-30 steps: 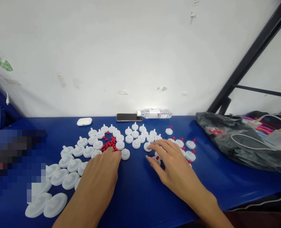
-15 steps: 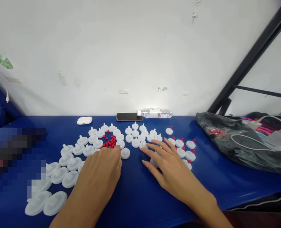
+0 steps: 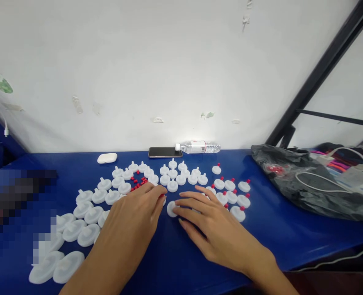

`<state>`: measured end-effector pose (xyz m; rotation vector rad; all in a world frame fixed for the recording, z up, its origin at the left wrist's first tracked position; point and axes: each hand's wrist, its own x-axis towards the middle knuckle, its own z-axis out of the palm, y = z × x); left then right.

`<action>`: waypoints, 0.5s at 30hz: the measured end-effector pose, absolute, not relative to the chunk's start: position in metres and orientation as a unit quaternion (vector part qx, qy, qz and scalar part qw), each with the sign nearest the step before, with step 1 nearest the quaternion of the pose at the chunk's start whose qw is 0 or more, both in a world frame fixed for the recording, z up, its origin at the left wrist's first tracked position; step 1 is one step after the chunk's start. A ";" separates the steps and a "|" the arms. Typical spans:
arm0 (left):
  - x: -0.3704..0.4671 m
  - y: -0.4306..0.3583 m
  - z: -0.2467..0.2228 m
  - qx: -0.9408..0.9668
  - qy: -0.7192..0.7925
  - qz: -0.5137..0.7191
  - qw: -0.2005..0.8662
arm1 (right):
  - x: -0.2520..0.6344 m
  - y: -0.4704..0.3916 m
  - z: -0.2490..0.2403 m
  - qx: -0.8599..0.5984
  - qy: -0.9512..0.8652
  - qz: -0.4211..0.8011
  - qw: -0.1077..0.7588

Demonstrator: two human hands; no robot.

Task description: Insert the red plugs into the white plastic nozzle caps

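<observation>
red-capped discs sit rightward on the table, more bare-stemmed discs remain left and centre, the left hand seemingly pinching a red cap, the spread right hand touching a white disc.

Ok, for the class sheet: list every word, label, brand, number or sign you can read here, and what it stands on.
No text can be read.
Bottle label: red mark and barcode-like patch, too small to read.
White discs, red caps, phone: no lettering visible.
</observation>
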<state>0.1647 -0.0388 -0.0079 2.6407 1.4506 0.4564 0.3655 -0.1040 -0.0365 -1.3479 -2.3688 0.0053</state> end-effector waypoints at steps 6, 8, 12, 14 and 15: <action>0.161 -0.037 -0.017 0.885 0.405 0.160 0.167 | 0.364 -0.108 -0.030 -0.478 -0.856 0.055 0.188; 0.161 -0.038 -0.016 0.888 0.399 0.145 0.177 | 0.365 -0.108 -0.030 -0.479 -0.858 0.070 0.174; 0.167 -0.040 -0.012 0.886 0.431 0.082 0.150 | 0.365 -0.108 -0.029 -0.475 -0.860 0.098 0.159; 0.171 -0.040 -0.009 0.886 0.441 0.047 0.136 | 0.364 -0.108 -0.029 -0.473 -0.859 0.099 0.168; 0.173 -0.041 -0.008 0.887 0.441 0.034 0.128 | 0.363 -0.108 -0.029 -0.472 -0.859 0.098 0.173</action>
